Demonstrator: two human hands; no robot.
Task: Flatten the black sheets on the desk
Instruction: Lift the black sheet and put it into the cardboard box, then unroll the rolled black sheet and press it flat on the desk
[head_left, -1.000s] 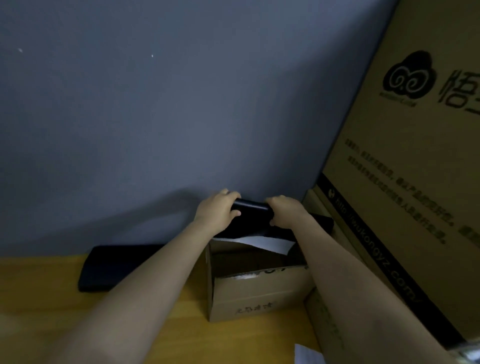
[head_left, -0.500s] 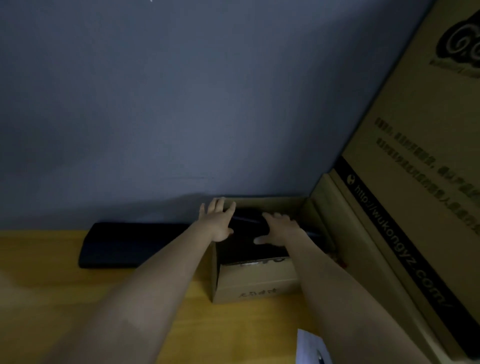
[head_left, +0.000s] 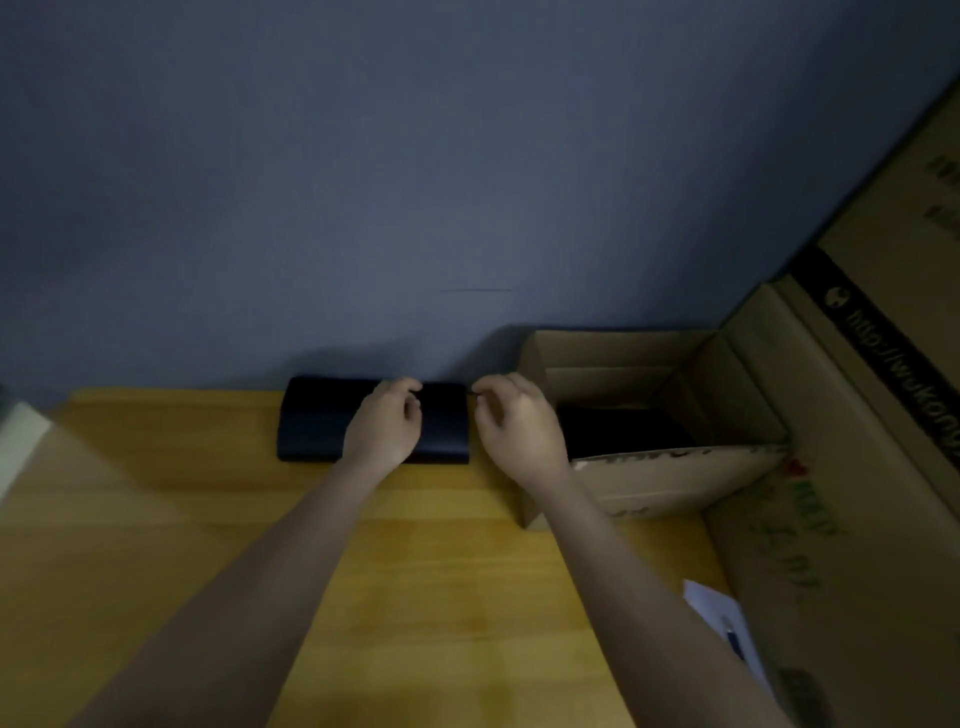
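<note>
Hands have left the open cardboard box: left hand now rests curled on one black sheet stack at centre frame on the tabletop; right hand seems pinched on its right edge. More black sheets lie inside the box.

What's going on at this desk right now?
A person is working at a wooden desk against a blue wall. Their left hand rests on a curled stack of black sheets. The right hand hovers at the stack's right end, fingers bent, beside an open cardboard box holding more black material.
</note>
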